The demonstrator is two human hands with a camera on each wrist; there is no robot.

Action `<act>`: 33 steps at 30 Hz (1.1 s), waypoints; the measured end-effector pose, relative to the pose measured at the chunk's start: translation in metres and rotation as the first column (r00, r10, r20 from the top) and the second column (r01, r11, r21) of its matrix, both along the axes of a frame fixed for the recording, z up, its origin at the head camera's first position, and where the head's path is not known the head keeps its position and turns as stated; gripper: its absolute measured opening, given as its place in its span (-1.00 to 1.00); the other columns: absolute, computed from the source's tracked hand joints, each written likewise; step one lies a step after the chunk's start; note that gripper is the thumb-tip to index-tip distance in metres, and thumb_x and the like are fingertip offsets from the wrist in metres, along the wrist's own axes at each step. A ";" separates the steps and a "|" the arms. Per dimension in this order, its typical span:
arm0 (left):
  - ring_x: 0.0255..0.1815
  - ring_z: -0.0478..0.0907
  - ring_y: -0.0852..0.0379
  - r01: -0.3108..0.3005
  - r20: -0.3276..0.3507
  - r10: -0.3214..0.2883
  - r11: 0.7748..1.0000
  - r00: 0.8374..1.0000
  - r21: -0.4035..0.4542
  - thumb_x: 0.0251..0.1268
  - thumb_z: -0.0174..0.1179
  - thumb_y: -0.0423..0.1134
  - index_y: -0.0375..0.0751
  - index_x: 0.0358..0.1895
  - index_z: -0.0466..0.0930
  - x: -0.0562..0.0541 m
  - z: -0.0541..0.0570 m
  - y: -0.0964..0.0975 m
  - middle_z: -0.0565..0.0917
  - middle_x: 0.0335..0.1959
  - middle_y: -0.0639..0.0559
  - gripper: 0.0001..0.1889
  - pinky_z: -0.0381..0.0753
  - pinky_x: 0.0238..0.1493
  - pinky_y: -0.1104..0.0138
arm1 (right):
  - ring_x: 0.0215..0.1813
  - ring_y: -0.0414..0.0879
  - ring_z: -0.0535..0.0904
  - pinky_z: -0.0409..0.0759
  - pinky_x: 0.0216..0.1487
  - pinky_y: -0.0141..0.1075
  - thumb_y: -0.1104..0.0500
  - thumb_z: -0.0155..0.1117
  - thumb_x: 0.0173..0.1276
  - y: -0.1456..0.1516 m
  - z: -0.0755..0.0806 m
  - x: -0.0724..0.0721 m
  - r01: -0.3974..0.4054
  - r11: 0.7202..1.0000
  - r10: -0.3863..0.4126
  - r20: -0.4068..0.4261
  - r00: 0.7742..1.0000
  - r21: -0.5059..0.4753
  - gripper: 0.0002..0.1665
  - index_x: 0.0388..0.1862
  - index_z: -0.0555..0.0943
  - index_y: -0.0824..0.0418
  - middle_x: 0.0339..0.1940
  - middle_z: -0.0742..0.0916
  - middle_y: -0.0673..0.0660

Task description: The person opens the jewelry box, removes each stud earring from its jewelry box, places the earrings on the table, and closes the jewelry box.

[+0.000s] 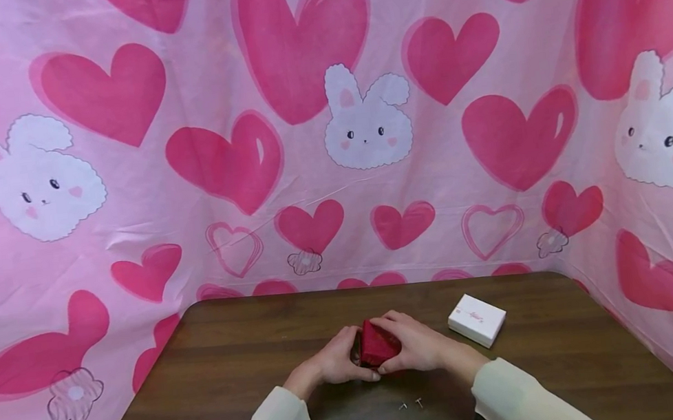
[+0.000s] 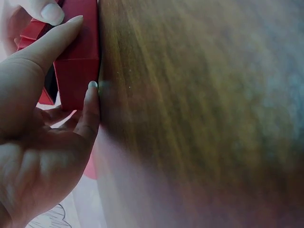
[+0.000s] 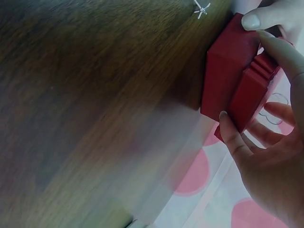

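In the head view, the red box (image 1: 379,345) is on the brown table (image 1: 554,365), my left hand (image 1: 339,358) and right hand (image 1: 417,343) curled round opposite sides, partly hiding it. A white box (image 1: 477,320) sits to its right; two small pale pieces (image 1: 419,403) lie nearer me. From the left wrist, the red box looks smooth and sharp-edged, a dark gap (image 2: 50,83) splitting its two parts. From the right wrist, stepped red ridges (image 3: 264,68) show beside my gripping fingers
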State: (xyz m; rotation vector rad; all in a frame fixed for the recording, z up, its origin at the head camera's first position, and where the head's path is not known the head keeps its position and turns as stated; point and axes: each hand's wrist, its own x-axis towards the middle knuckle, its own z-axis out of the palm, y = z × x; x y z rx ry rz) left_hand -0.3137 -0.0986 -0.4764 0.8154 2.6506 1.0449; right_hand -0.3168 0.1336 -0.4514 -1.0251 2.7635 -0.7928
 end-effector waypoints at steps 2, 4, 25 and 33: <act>0.03 0.45 0.14 -0.002 -0.007 0.002 1.000 1.000 0.000 0.02 0.59 -0.04 -0.16 0.24 0.39 -0.001 -0.001 0.000 0.48 0.01 0.07 -0.25 0.54 0.18 0.18 | 0.15 -0.05 0.46 0.63 0.01 -0.18 -0.13 0.61 0.07 0.001 -0.002 -0.001 -0.002 1.000 0.002 -0.017 1.000 0.007 0.03 0.49 0.42 0.16 0.17 0.56 0.04; 0.01 0.45 0.15 -0.004 -0.009 0.004 1.000 1.000 0.000 0.01 0.60 -0.04 -0.16 0.23 0.40 -0.001 -0.001 0.000 0.48 0.00 0.07 -0.26 0.54 0.17 0.19 | 0.12 -0.05 0.47 0.62 -0.01 -0.20 -0.14 0.60 0.08 0.002 -0.003 -0.001 -0.006 1.000 0.007 -0.024 1.000 0.009 0.03 0.48 0.43 0.19 0.15 0.56 0.06; 0.00 0.45 0.14 -0.005 0.012 0.005 1.000 1.000 -0.006 0.03 0.59 -0.03 -0.20 0.23 0.39 -0.001 -0.001 0.000 0.47 -0.01 0.06 -0.25 0.53 0.13 0.22 | 0.12 -0.03 0.47 0.61 0.02 -0.19 -0.12 0.62 0.06 0.009 -0.006 0.002 -0.017 1.000 0.017 -0.004 1.000 -0.004 0.04 0.48 0.42 0.21 0.16 0.56 0.09; -0.03 0.45 0.16 0.013 0.008 -0.013 1.000 1.000 -0.007 0.04 0.58 -0.03 -0.20 0.21 0.40 -0.003 -0.001 -0.001 0.47 -0.04 0.06 -0.27 0.53 0.11 0.25 | 0.14 -0.01 0.46 0.62 0.03 -0.17 -0.10 0.63 0.06 0.012 -0.003 0.003 -0.018 1.000 0.017 0.016 1.000 0.015 0.05 0.50 0.42 0.18 0.20 0.54 0.09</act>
